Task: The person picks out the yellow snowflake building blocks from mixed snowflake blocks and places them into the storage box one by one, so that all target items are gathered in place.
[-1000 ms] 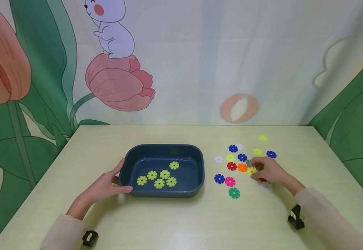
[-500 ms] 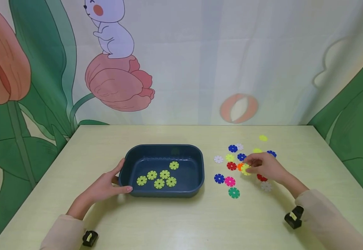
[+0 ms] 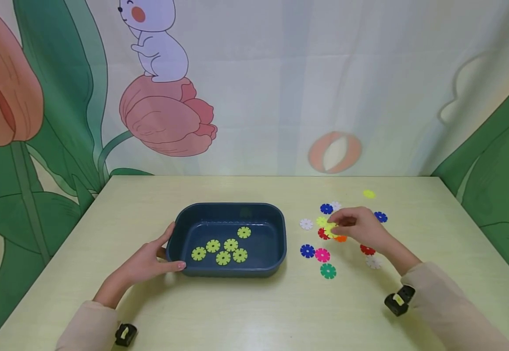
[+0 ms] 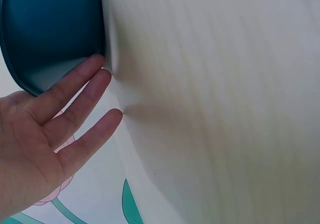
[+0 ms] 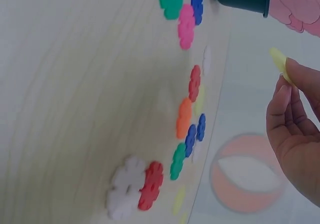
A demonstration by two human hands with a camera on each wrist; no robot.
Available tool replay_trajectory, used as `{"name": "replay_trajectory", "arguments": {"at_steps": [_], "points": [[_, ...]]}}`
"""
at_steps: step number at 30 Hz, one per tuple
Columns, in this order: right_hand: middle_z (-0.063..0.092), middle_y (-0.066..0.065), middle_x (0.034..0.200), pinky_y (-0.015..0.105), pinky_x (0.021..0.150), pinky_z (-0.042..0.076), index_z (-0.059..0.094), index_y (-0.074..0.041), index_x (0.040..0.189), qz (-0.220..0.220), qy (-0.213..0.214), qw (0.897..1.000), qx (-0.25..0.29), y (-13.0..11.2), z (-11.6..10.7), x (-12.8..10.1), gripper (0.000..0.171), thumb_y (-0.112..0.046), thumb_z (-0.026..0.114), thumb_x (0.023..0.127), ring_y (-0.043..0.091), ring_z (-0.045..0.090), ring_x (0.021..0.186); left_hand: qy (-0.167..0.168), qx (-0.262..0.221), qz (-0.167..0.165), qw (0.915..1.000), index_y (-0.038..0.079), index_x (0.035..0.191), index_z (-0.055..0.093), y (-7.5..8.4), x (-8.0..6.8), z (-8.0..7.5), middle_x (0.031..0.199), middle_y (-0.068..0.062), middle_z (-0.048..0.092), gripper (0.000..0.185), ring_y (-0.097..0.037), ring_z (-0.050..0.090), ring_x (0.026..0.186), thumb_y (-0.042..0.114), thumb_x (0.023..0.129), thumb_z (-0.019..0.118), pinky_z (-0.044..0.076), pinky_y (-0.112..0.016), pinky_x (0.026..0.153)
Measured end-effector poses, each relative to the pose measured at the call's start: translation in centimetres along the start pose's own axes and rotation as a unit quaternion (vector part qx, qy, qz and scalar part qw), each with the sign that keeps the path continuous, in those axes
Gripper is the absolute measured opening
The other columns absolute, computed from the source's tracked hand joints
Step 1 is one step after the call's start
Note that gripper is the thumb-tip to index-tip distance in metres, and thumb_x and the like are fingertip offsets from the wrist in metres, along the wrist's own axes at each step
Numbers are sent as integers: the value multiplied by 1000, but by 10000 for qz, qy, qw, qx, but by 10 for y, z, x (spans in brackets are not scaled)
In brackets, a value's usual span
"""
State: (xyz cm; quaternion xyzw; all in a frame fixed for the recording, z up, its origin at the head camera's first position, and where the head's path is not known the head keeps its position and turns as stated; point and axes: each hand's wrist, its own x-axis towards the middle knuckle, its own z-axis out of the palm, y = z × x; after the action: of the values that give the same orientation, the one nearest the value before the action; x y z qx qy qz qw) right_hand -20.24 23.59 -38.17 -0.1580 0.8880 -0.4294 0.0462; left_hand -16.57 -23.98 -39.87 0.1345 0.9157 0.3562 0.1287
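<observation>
My right hand point(image 3: 364, 229) pinches a yellow flower-shaped plastic disc point(image 3: 331, 230) between thumb and fingertips. In the right wrist view, that disc point(image 5: 279, 64) is raised above the table. At the left end of a dark blue rectangular tray point(image 3: 228, 273), my left hand point(image 3: 142, 263) touches the corner with thumb and forefinger. The left wrist view has its fingers point(image 4: 75, 114) nearly straight against the tray's end and the tabletop. Several yellow-green discs point(image 3: 223, 258) lie flat inside the tray.
Right of the tray lie loose notched discs: a pink disc point(image 3: 322, 255), a green disc point(image 3: 328, 271), a blue disc point(image 3: 307, 251), a white disc point(image 3: 306, 224) and several others. A printed curtain point(image 3: 254, 97) hangs behind the table point(image 3: 254, 312).
My right hand lifts the yellow disc up and leftward over the orange and red discs, uncovering the red and white discs behind it. My left hand and the tray stay put.
</observation>
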Motion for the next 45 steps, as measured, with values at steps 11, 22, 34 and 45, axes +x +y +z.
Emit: {"name": "replay_trajectory", "arguments": {"at_steps": [11,22,34,45], "points": [[63,11,90,34,67,50,67,0,100,52,16,9973,735,-20,19,16,21,-6,69,80,24,56,77,-3,-18,-113,9999,7,147,3,1,0,0,105,-17,60,103,-20,59,86,35,76,73,45,-35,69],[63,8,87,32,67,48,67,1,101,-26,-150,9947,1015,-46,42,36,21,-6,68,81,22,55,75,26,-30,-58,10000,8,147,3,0,-1,1,105,-17,60,102,-20,59,86,35,77,72,45,-34,68],[62,7,82,43,73,48,69,-3,96,-78,-252,9935,1109,-70,70,57,16,-4,68,81,22,56,72,35,79,-143,9999,9,147,4,-5,2,2,103,-16,60,102,-20,58,85,38,76,72,44,-33,66],[62,5,74,43,70,49,69,-1,94,-93,-524,9936,994,-79,102,76,15,-2,68,79,17,58,64,36,71,-129,9999,9,147,4,-6,2,2,106,-18,60,102,-21,59,87,37,76,72,45,-33,67]]}}
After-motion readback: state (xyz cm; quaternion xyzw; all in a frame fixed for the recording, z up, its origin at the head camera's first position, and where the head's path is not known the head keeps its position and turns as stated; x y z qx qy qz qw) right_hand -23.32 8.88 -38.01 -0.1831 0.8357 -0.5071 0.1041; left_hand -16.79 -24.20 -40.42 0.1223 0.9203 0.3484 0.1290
